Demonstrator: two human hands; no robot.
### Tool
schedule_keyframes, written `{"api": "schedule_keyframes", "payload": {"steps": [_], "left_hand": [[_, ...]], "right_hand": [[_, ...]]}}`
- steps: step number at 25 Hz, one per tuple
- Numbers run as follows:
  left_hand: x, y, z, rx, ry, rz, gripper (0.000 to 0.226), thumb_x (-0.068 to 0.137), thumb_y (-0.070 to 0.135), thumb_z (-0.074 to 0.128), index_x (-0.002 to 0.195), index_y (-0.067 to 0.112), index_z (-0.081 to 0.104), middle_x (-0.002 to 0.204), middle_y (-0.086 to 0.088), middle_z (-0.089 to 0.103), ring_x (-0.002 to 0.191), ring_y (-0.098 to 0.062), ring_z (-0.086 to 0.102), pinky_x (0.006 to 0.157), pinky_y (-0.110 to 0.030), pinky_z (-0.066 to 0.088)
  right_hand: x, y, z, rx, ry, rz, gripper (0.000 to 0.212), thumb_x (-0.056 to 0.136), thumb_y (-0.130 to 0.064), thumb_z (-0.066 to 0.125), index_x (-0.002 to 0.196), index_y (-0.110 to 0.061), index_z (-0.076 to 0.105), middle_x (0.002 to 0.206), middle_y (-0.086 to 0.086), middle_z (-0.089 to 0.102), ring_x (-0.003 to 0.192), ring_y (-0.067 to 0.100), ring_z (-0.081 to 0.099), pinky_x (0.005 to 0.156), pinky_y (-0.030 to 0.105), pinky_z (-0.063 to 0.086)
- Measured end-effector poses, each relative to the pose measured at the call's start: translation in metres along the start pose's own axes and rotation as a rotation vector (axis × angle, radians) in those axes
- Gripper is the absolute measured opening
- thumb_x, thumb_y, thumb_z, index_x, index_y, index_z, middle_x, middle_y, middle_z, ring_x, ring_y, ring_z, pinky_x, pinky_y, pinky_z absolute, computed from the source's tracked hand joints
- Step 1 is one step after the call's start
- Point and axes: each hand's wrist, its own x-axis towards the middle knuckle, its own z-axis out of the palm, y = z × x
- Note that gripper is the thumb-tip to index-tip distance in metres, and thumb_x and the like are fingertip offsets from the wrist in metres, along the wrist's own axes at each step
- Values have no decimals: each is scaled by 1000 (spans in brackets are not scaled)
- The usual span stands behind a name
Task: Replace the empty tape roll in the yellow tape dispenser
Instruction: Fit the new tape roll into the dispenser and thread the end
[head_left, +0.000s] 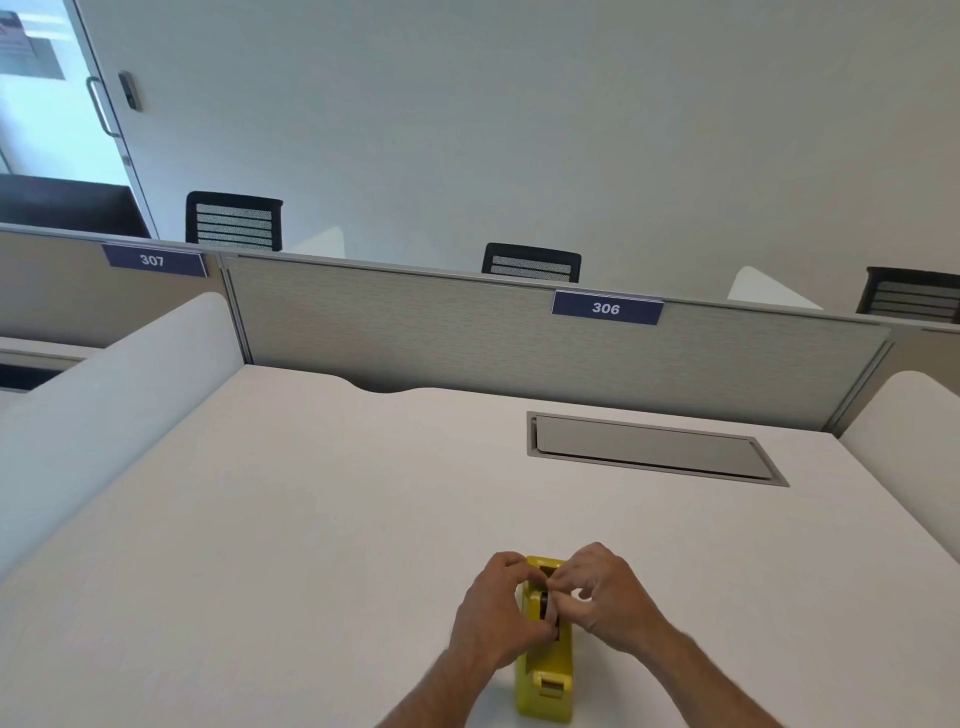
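The yellow tape dispenser (544, 670) stands on the white desk (311, 519) near its front edge, cutter end toward me. My left hand (493, 608) grips the dispenser's left side. My right hand (605, 597) pinches the tape roll (549, 608), a thin pale ring on a dark hub, in the dispenser's slot. How far the roll sits in the slot is hidden by my fingers.
A grey flip-lid cable hatch (649, 449) is set into the desk at the back right. A grey partition (467, 332) with a "306" label (606, 308) closes the far edge, and white side dividers (130, 389) flank the desk. Office chairs stand beyond.
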Motion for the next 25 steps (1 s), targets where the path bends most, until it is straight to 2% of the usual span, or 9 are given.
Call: {"api": "schedule_keyframes", "payload": {"steps": [3, 7, 10, 14, 19, 25], "left_hand": [[-1, 0, 0, -10, -8, -1, 52, 65, 49, 83, 112, 36, 64, 134, 18, 46, 111, -7, 52, 97, -27, 52], [0, -2, -3, -48, -21, 3, 51, 64, 48, 82, 110, 35, 67, 134, 14, 48, 114, -9, 52, 99, -30, 53], [1, -3, -4, -70, -33, 1, 50, 66, 47, 84, 112, 35, 68, 135, 13, 47, 113, -10, 53, 99, -28, 53], [1, -1, -5, -69, -36, -10, 51, 67, 46, 84, 113, 33, 68, 136, 12, 47, 114, -11, 53, 98, -28, 53], [-1, 1, -6, -49, -27, -9, 48, 67, 49, 81, 111, 35, 68, 134, 14, 48, 112, -9, 52, 97, -28, 53], [0, 0, -5, -32, -34, -9, 55, 64, 46, 85, 114, 35, 67, 135, 15, 47, 114, -10, 53, 99, -29, 53]], "right_hand": [[3, 1, -1, 5, 0, 10, 12, 82, -32, 68, 87, -35, 78, 83, -23, 72, 96, 4, 54, 72, 26, 55], [2, 1, -2, 23, -7, 20, 9, 76, -34, 71, 84, -35, 76, 85, -22, 70, 96, 3, 54, 68, 26, 57], [-2, 0, -1, 3, -21, 24, 17, 69, -39, 73, 85, -39, 70, 88, -22, 66, 97, 3, 53, 68, 25, 56], [-2, 0, -1, 2, -1, -1, 18, 72, -39, 72, 88, -35, 76, 87, -24, 71, 96, 3, 54, 67, 25, 56], [1, 1, -2, 31, 26, -5, 13, 74, -32, 70, 82, -38, 77, 80, -24, 72, 94, 3, 56, 65, 27, 56], [0, 0, -5, 25, -16, 54, 12, 67, -43, 74, 78, -44, 71, 84, -21, 69, 94, 5, 56, 67, 28, 57]]}}
